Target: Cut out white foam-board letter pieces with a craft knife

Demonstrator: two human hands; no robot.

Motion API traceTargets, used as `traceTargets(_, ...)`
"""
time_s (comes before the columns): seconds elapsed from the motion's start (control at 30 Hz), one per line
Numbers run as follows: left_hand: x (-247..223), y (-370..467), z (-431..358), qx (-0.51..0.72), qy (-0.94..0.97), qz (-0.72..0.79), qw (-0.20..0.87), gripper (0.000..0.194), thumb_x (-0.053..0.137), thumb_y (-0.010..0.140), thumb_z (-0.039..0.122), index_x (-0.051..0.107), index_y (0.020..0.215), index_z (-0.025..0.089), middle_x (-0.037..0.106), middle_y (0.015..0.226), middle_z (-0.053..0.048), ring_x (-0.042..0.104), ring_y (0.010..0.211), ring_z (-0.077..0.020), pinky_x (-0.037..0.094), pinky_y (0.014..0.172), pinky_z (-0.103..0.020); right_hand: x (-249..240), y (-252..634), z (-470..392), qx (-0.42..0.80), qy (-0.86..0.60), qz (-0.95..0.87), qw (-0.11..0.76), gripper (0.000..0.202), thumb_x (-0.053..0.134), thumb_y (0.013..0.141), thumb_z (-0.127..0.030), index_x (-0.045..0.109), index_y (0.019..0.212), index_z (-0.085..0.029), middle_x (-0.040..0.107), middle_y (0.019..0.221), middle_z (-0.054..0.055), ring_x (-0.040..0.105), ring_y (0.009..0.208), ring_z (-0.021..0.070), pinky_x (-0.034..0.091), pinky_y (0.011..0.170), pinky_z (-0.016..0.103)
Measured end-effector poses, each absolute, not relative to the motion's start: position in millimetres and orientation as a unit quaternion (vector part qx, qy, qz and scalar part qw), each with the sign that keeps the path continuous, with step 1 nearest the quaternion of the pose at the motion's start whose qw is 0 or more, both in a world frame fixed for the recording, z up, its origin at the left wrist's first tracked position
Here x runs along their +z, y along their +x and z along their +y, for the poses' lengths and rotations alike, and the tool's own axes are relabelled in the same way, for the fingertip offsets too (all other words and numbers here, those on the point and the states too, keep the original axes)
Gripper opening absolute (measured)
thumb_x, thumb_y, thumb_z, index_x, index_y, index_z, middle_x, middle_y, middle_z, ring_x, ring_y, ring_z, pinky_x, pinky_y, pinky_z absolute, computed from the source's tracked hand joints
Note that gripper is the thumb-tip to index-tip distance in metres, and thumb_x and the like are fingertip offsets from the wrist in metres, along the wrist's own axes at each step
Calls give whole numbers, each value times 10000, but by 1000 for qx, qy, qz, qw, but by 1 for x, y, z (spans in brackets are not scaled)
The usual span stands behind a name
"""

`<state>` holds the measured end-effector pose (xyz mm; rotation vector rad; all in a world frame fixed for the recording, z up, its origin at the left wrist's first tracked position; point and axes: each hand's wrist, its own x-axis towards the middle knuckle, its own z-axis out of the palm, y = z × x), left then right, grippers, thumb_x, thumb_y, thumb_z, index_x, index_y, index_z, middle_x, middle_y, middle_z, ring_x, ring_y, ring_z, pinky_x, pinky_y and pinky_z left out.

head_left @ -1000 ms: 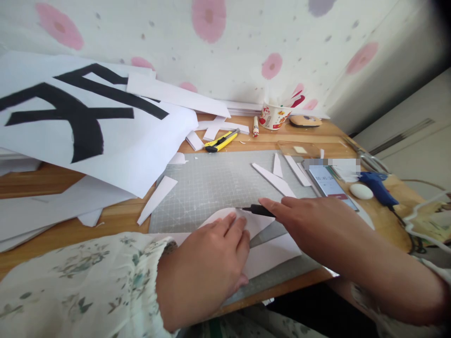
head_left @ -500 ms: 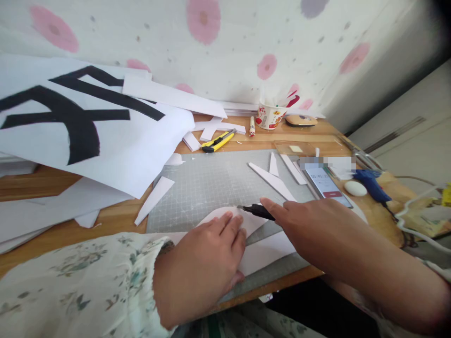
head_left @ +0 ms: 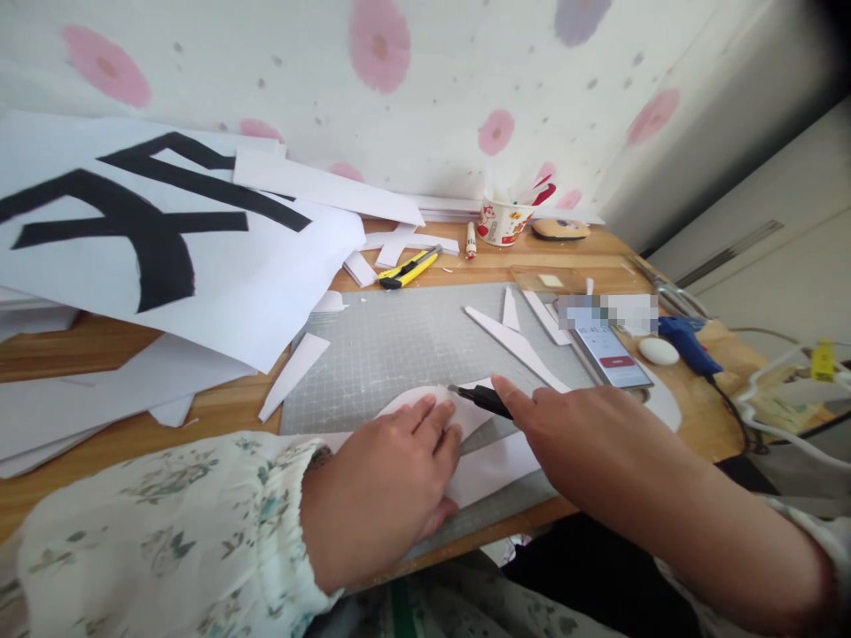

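My left hand (head_left: 389, 483) lies palm down with its fingers stretched over a white curved piece of board (head_left: 473, 420), pressing it onto the grey cutting mat (head_left: 399, 341). In my right hand (head_left: 581, 443) is a black craft knife (head_left: 490, 401), its blade tip at the upper edge of that piece, just beyond my left fingertips. Another white strip (head_left: 495, 470) runs beneath, nearer the table edge. Slim white offcuts, one long (head_left: 509, 341) and one short (head_left: 511, 310), lie on the mat beyond the knife.
A yellow utility knife (head_left: 409, 268) lies behind the mat, near a paper cup (head_left: 505, 221). To the right are a phone (head_left: 608, 346), a white oval object (head_left: 658, 351) and a blue glue gun (head_left: 691, 344) with cords. A large sheet with black shapes (head_left: 279, 266) covers the left.
The knife tip has stayed at nearly the same spot on the board's edge. My left hand still presses the piece. The whole view has shifted slightly.
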<state>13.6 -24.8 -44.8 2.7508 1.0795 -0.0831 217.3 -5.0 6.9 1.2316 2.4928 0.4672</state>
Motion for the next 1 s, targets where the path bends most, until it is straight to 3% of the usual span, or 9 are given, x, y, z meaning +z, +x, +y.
traceTargets(0.17,-42,14,-24,-24,928,363,84,595,566,866,422,500,1338,65,427,1448,-236,426,1329,-361,409,1077,-479,13,215,-11,127,427,874,194,686,666,678,-118,504,1341,-49,705,664,57,673,502,219,302,399,298)
traceTargets(0.37,-40,15,-24,-14,927,366,79,572,573,859,411,519,1321,78,455,1432,-225,449,1312,-355,428,1060,-477,11,214,-15,99,445,865,209,876,775,645,-313,423,1390,-16,713,697,86,680,529,235,329,409,292)
traceTargets(0.8,-47,12,-24,23,934,352,59,552,569,865,406,530,1285,49,490,1391,-243,472,1285,-358,439,1032,-471,13,211,-27,100,472,847,223,613,608,765,-132,459,1350,-31,695,654,71,678,530,220,332,412,288)
traceTargets(1.0,-47,12,-24,30,935,349,53,518,577,859,407,558,1240,57,536,1337,-224,508,1235,-352,456,996,-469,19,211,-37,105,474,846,218,579,630,739,-122,498,1297,-39,698,680,91,688,562,238,379,443,282)
